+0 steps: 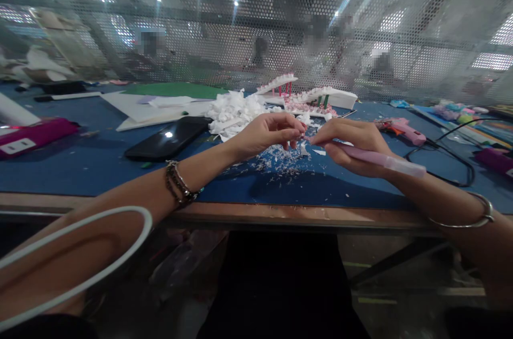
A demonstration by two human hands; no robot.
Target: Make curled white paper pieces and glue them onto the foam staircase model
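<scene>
My left hand [280, 130] is closed in a pinch above the blue table, with a small reddish piece [303, 126] just showing at its fingertips. The piece is too small to make out its kind. My right hand [355, 146] grips a pink pen-shaped tool [366, 157] with a translucent rear end. The tool's front end points left and comes close to the left fingertips; whether it touches the piece cannot be seen. Below both hands, fine white and pinkish shavings [282, 165] lie scattered. A heap of white scraps [234, 112] is just behind my left hand.
White foam models [336, 95] with red and green posts stand behind the hands. A black phone [168, 138] lies left, before white and green sheets [172, 90]. At right are a pink glue gun [409, 131] and its black cable [460, 181]. Perforated metal [272, 18] rises behind.
</scene>
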